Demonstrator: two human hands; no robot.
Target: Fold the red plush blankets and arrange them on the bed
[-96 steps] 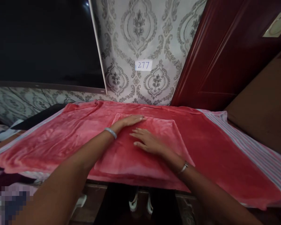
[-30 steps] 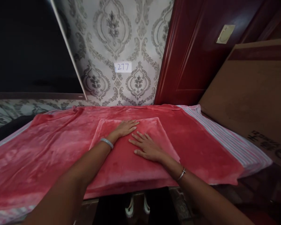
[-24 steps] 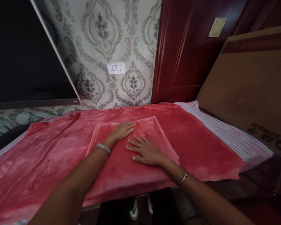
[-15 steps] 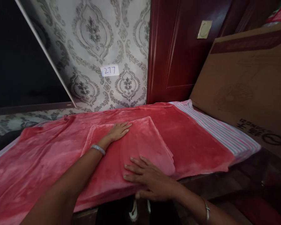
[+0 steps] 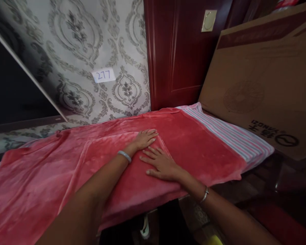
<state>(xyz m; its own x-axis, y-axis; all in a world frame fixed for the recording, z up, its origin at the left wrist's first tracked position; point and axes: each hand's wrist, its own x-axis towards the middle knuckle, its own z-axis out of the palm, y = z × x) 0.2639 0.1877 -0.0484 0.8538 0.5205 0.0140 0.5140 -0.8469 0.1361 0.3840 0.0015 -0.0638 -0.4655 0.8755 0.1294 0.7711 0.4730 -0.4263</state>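
A folded pink-red plush cloth (image 5: pixel 112 166) lies on a larger blanket of the same colour (image 5: pixel 201 149) spread over a table. My left hand (image 5: pixel 145 139) rests flat near the folded cloth's far right corner, fingers stretched out, a pale bangle on the wrist. Just in front of it my right hand (image 5: pixel 162 165) lies flat on the same cloth, fingers spread, a thin bracelet on its wrist. Neither hand grips anything.
A striped sheet (image 5: pixel 232 139) shows at the blanket's right end. A big cardboard box (image 5: pixel 265 81) leans at the right beside a dark red door (image 5: pixel 175 51). Patterned wallpaper carries a label reading 277 (image 5: pixel 103 75). A dark screen (image 5: pixel 10 92) is at the left. Shoes (image 5: pixel 144 228) show below.
My right hand slid back to the near edge of the folded cloth, then returned flat on top beside my left hand. The view has swung to the right, showing more of the box.
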